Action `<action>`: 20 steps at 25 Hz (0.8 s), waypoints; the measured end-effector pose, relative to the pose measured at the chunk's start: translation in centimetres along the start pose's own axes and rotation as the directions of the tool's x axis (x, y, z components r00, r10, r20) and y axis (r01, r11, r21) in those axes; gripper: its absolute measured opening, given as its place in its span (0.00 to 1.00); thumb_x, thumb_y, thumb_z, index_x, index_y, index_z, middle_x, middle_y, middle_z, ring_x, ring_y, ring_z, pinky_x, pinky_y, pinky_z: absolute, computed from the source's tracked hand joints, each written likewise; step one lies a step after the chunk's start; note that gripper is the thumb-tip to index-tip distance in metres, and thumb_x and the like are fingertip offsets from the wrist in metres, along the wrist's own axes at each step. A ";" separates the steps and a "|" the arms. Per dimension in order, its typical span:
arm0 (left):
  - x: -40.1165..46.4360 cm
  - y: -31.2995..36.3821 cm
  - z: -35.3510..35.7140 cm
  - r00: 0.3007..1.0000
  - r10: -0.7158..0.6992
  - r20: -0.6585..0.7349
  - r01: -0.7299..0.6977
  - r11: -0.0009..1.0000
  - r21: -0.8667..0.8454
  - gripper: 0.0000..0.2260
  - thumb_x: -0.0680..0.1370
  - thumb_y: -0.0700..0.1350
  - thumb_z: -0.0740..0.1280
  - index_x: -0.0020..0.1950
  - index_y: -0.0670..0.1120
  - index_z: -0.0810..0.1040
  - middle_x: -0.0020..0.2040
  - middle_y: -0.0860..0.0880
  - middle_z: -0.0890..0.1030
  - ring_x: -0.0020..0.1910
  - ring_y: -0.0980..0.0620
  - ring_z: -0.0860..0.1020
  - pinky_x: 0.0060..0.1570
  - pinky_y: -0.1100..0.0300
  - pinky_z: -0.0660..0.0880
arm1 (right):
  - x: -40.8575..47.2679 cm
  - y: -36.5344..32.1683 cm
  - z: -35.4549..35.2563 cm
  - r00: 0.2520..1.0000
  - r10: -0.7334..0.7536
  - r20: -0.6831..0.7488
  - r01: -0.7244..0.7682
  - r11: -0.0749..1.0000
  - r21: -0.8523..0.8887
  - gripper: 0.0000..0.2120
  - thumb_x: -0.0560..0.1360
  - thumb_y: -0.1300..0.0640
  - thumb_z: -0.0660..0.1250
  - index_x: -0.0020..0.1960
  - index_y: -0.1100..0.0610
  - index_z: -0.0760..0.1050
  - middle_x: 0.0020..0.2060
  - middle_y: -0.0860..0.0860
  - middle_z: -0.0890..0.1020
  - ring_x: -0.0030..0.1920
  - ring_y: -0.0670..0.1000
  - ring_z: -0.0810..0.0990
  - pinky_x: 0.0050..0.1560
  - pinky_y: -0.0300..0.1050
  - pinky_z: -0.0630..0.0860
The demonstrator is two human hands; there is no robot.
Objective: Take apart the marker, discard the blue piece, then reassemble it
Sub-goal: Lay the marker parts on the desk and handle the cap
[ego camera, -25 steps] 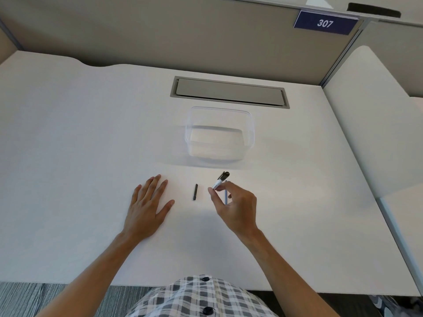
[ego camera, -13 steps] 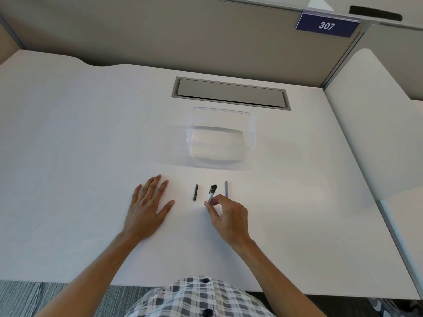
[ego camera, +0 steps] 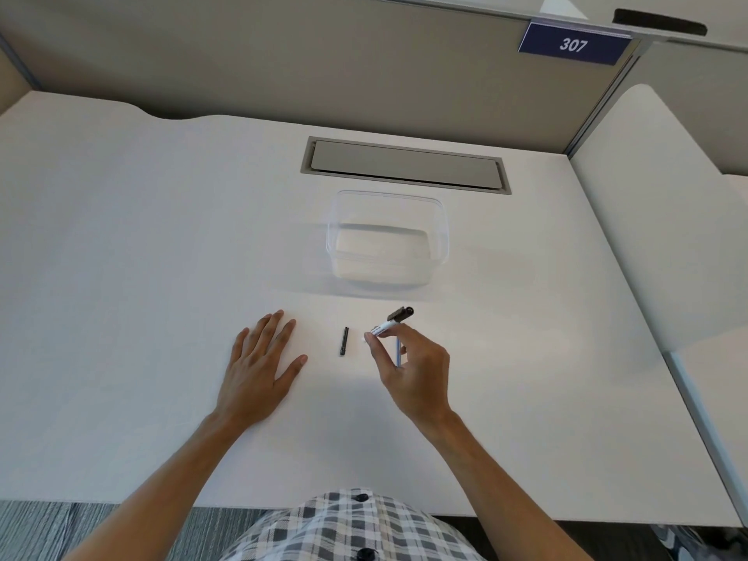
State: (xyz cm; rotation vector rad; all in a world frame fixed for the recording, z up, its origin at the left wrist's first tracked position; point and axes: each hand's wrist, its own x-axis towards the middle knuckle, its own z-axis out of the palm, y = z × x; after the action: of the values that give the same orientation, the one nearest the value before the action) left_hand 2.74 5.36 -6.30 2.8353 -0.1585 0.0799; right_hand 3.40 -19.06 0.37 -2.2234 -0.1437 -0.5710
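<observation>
The right hand (ego camera: pixel 409 366) pinches the marker (ego camera: pixel 388 322) above the desk (ego camera: pixel 121 277) (black cap up). The left hand (ego camera: pixel 259 362) lies flat, fingers spread. A blue piece (ego camera: pixel 398 352) and black piece (ego camera: pixel 344 341) lie nearby.

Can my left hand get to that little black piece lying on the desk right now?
Probably yes. The left hand lies flat and empty on the desk, with bare surface between it and the black piece. The right hand, holding the marker, sits on the far side.
</observation>
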 end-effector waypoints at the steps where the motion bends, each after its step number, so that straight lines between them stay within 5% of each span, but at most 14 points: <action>1: 0.0 0.0 0.0 1.000 0.001 0.000 -0.001 1.000 0.000 0.29 0.79 0.63 0.48 0.78 0.51 0.58 0.79 0.49 0.57 0.78 0.50 0.54 0.75 0.51 0.48 | -0.3 0.1 0.2 1.000 0.007 0.005 -0.007 1.000 -0.001 0.07 0.74 0.49 0.72 0.43 0.52 0.82 0.37 0.45 0.86 0.28 0.48 0.75 0.32 0.40 0.73; 8: 0.0 0.1 0.0 1.000 0.001 -0.002 -0.001 1.000 -0.013 0.30 0.79 0.63 0.48 0.78 0.51 0.57 0.79 0.50 0.57 0.78 0.50 0.54 0.75 0.50 0.49 | -2.4 1.7 1.6 0.978 0.072 0.197 -0.029 0.977 -0.212 0.06 0.71 0.50 0.72 0.40 0.52 0.82 0.35 0.43 0.86 0.26 0.47 0.80 0.31 0.34 0.67; 16: -0.1 0.0 -0.1 1.000 0.004 -0.009 -0.004 1.000 -0.016 0.30 0.79 0.63 0.48 0.77 0.51 0.59 0.79 0.50 0.57 0.77 0.50 0.54 0.75 0.50 0.49 | -1.3 1.0 0.4 0.968 0.148 0.202 -0.114 0.978 -0.173 0.06 0.72 0.49 0.73 0.40 0.51 0.81 0.34 0.43 0.85 0.27 0.48 0.75 0.34 0.37 0.66; 20: -0.1 0.0 -0.1 1.000 0.010 -0.008 -0.010 1.000 -0.017 0.29 0.79 0.63 0.49 0.77 0.51 0.59 0.79 0.49 0.58 0.77 0.50 0.55 0.75 0.48 0.51 | 0.7 0.3 -0.4 0.953 0.182 0.243 -0.161 0.982 -0.102 0.06 0.73 0.49 0.72 0.42 0.51 0.82 0.37 0.42 0.86 0.32 0.35 0.77 0.35 0.32 0.67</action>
State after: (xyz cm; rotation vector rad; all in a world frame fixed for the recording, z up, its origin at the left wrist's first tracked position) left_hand 2.67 5.36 -6.18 2.8166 -0.1706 0.0917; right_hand 4.00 -19.60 0.74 -2.3523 -0.0571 -0.2010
